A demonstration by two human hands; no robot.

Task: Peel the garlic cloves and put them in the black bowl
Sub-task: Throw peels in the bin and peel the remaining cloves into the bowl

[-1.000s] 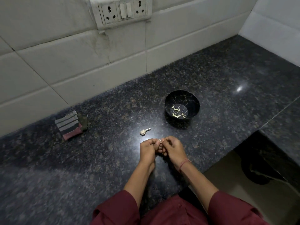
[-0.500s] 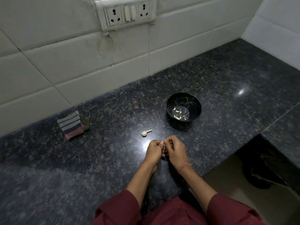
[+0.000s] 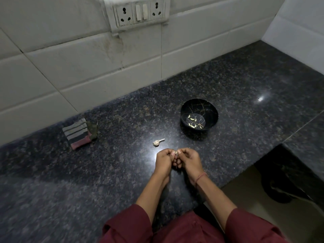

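My left hand [image 3: 165,161] and my right hand [image 3: 190,161] meet fingertip to fingertip over the dark granite counter [image 3: 105,172], both pinching a small garlic clove [image 3: 176,153] that barely shows between the thumbs. Just beyond them lies the rest of a garlic bulb with its stem [image 3: 157,142]. Farther back and to the right stands the black bowl [image 3: 211,109], holding several peeled cloves [image 3: 192,121] at its bottom.
A folded striped cloth [image 3: 78,134] lies at the left near the tiled wall. A socket and switch panel [image 3: 138,13] is on the wall above. The counter's front edge drops to the floor at the lower right [image 3: 245,190].
The view has tilted up slightly, so hands and bowl sit a little lower and to the right in frame. My hands stay together on the clove with only small finger movements.
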